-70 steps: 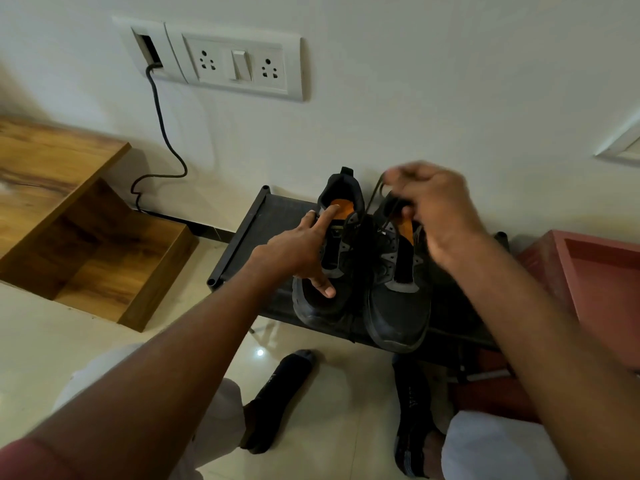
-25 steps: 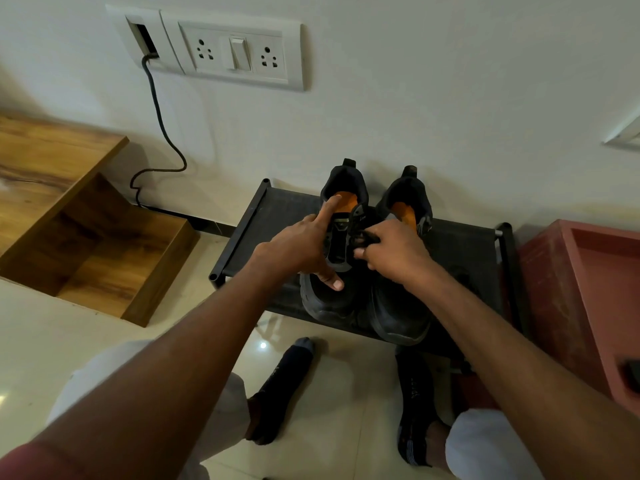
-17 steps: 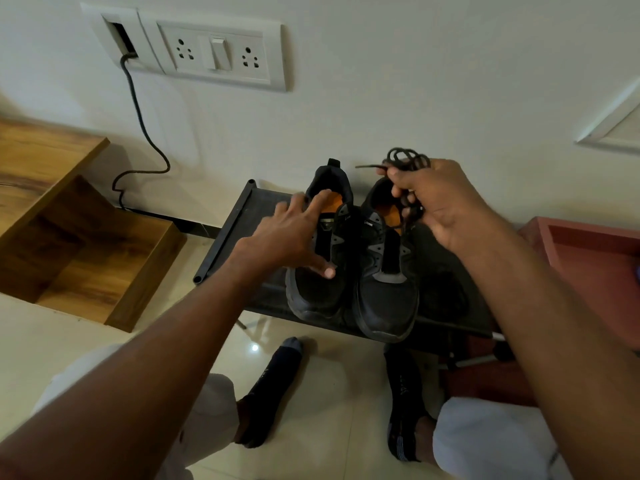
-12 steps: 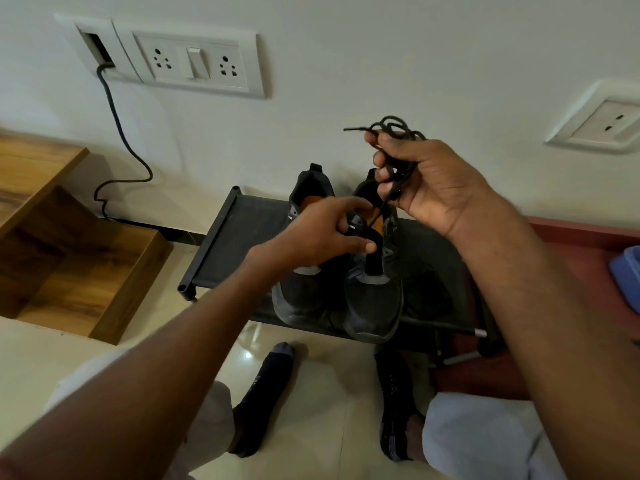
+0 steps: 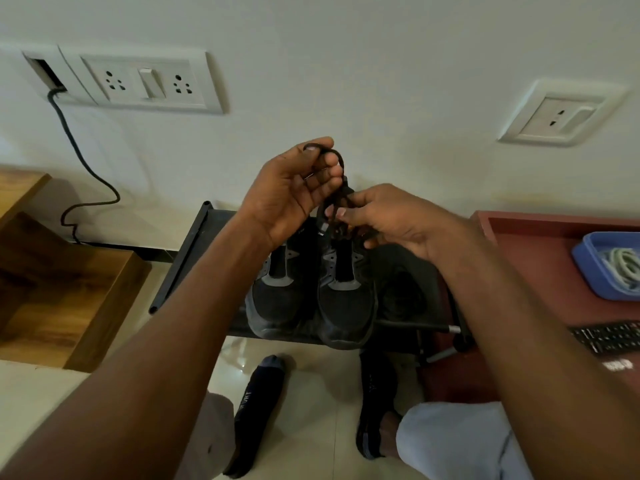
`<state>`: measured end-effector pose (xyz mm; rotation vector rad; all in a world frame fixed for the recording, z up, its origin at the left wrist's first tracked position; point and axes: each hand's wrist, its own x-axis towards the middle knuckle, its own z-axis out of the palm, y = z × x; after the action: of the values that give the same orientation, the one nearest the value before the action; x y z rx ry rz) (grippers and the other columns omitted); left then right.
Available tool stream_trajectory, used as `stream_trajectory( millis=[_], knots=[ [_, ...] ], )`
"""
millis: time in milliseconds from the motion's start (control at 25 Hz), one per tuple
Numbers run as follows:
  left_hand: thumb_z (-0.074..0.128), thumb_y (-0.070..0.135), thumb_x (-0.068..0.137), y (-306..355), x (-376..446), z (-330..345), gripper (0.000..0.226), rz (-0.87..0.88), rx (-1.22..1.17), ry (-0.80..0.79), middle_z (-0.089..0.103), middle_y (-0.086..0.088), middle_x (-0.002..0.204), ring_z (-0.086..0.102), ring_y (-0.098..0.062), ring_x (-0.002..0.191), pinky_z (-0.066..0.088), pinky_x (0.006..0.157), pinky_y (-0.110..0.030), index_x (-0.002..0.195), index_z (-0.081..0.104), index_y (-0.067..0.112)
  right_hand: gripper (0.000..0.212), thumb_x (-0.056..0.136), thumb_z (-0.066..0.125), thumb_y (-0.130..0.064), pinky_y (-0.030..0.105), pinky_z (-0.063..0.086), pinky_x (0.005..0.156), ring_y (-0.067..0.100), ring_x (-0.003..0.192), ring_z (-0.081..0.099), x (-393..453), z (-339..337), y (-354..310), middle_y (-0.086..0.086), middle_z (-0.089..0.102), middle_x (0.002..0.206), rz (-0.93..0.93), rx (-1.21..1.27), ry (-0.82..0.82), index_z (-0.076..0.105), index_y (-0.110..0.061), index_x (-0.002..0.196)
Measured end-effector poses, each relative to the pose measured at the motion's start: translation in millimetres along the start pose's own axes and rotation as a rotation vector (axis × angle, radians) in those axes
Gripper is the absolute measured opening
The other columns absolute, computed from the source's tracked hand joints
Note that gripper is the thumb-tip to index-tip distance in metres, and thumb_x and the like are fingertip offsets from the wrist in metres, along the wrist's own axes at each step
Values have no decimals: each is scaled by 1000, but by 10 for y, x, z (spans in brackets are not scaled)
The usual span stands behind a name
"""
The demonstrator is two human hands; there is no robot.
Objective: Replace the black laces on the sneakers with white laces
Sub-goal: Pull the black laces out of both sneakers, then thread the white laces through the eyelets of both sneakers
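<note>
Left hand [image 5: 294, 192] and right hand [image 5: 388, 220] both pinch black lace [image 5: 337, 178] above sneakers [image 5: 311, 289], tray [image 5: 602, 265] at 3 o'clock.

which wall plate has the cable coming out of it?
The leftmost wall plate, beside the double-socket plate. A black cable drops from its open slot; the angled plate at right has none.

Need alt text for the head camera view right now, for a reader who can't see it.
Both hands, left hand and right hand, hold a bundled black lace above two black sneakers on a low black rack. A blue tray holding pale laces sits on the red table at right.
</note>
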<state>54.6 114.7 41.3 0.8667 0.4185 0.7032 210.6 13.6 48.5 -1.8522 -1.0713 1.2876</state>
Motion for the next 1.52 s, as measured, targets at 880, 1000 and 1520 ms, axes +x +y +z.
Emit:
stream_trajectory(
  millis=[880, 1000, 1520],
  knots=[
    [81, 39, 82, -867, 132, 286, 58, 3, 1954, -84, 41, -8, 132, 39, -35, 128, 40, 101, -50, 133, 55, 27, 12, 96, 69, -6, 47, 65, 80, 31, 87, 74, 299, -482, 976, 21, 71, 100, 344, -227, 202, 64, -1, 106],
    [83, 56, 75, -862, 33, 184, 90, -172, 2014, -50, 18, -7, 157, 18, -40, 147, 21, 114, -67, 148, 32, 41, 17, 94, 68, -12, 52, 65, 80, 32, 84, 76, 330, -488, 1116, 19, 71, 95, 316, -423, 229, 62, 0, 104],
    [72, 38, 91, -880, 182, 445, 80, -68, 1950, -159, 32, -8, 159, 24, -36, 149, 22, 118, -59, 157, 29, 25, 62, 92, 66, -17, 54, 50, 104, 35, 132, 46, 68, -191, 1335, 7, 45, 144, 64, -807, 293, 52, -28, 151]
  ],
)
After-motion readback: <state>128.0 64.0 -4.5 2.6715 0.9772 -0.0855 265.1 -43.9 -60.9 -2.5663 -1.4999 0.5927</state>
